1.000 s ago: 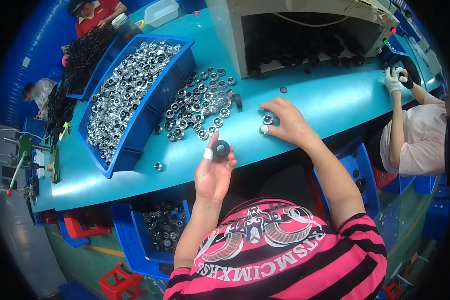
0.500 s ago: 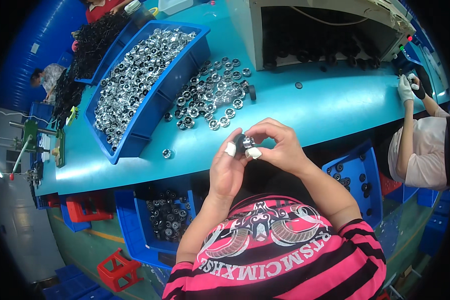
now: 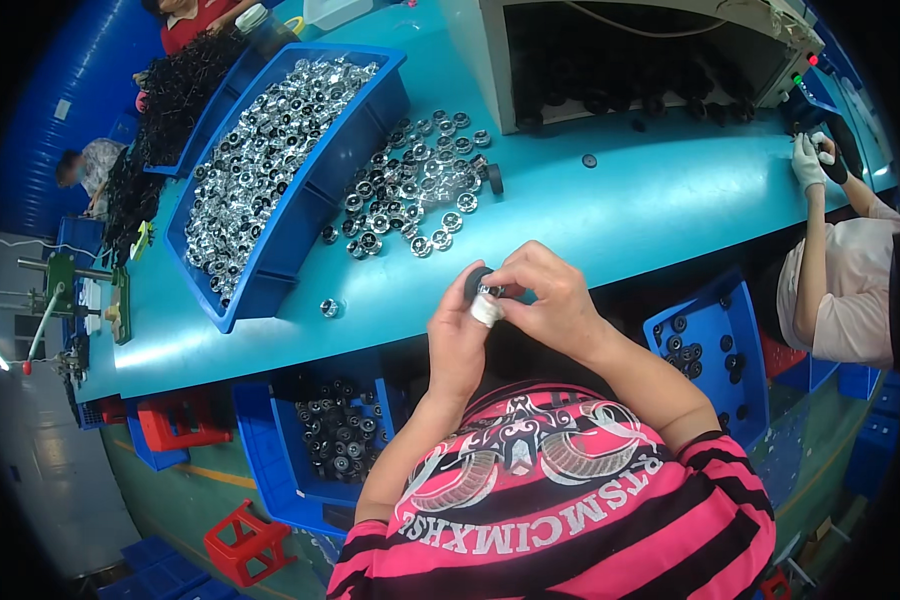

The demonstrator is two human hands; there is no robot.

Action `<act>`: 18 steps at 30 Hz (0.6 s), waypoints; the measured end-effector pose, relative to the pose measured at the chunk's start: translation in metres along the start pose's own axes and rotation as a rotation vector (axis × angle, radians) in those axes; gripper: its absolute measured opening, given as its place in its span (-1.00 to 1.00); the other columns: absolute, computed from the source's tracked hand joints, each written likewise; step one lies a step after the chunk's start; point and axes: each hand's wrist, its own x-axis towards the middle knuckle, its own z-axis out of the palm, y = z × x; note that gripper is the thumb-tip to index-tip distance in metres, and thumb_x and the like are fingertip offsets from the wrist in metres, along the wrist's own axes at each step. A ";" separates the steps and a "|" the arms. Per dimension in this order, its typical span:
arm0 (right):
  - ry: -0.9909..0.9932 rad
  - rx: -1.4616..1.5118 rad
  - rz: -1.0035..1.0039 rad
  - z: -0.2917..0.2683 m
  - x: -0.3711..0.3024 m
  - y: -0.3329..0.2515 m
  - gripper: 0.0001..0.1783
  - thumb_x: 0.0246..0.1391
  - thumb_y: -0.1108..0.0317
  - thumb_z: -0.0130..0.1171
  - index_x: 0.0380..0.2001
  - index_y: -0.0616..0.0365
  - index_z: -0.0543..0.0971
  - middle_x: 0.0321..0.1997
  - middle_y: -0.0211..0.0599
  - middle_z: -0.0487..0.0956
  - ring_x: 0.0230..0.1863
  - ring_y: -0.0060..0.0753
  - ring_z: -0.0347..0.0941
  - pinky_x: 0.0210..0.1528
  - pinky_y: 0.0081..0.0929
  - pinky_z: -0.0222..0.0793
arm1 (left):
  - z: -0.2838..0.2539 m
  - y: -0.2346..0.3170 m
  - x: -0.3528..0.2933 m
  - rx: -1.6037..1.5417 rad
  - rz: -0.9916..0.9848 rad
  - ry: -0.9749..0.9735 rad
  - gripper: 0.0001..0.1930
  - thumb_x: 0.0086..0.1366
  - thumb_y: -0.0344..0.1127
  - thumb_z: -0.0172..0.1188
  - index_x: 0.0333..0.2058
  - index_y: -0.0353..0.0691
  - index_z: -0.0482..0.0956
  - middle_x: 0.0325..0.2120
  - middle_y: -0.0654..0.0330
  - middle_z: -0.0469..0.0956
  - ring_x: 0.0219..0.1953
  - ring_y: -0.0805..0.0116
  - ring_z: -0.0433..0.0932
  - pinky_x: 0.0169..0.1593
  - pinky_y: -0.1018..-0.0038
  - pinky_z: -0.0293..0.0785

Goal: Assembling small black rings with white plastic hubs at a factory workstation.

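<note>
Both hands meet just above the near edge of the teal table point(image 3: 650, 210): the left hand point(image 3: 457, 335), one fingertip taped white, and the right hand point(image 3: 545, 295) have their grips clamped together on a small black round part point(image 3: 482, 284). Loose silver rings point(image 3: 415, 195) lie beyond, beside a blue bin point(image 3: 315, 215) full of them.

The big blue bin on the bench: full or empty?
Nearly full: the blue bin holds shiny silver parts heaped close to its rim.
</note>
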 end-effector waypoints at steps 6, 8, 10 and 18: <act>-0.117 0.170 0.062 -0.005 0.003 -0.009 -0.56 -0.07 0.57 0.45 -0.03 0.13 0.72 -0.08 -0.31 0.63 -0.22 -0.46 0.63 -0.11 -0.48 0.57 | -0.001 0.005 0.001 -0.048 0.047 0.030 -0.57 0.56 -0.35 0.16 0.30 -0.38 0.38 0.02 0.07 0.61 -0.02 0.32 0.65 0.10 0.40 0.60; -0.074 0.205 0.126 -0.009 0.004 -0.007 -0.54 0.03 0.52 0.43 0.06 0.16 0.68 -0.02 -0.28 0.62 -0.15 -0.46 0.62 -0.05 -0.48 0.55 | -0.005 0.010 0.005 -0.073 0.079 0.019 -0.61 0.56 -0.34 0.16 0.27 -0.34 0.40 -0.06 0.09 0.62 -0.10 0.35 0.66 0.00 0.40 0.64; -0.103 0.281 0.201 -0.010 0.002 0.000 -0.53 0.13 0.48 0.39 0.14 0.19 0.65 0.03 -0.26 0.61 -0.09 -0.46 0.61 -0.01 -0.47 0.54 | -0.005 0.013 0.006 -0.067 0.106 -0.005 -0.65 0.57 -0.33 0.15 0.23 -0.30 0.43 -0.14 0.11 0.63 -0.19 0.39 0.66 -0.11 0.42 0.66; -0.225 0.386 0.259 0.013 -0.006 -0.005 -0.52 0.20 0.50 0.28 0.21 0.25 0.60 0.01 -0.19 0.59 -0.21 -0.39 0.61 -0.14 -0.41 0.54 | -0.011 0.007 0.008 0.113 0.182 0.038 -0.78 0.59 -0.34 0.10 0.12 -0.24 0.48 -0.25 0.18 0.61 -0.35 0.51 0.57 -0.36 0.55 0.57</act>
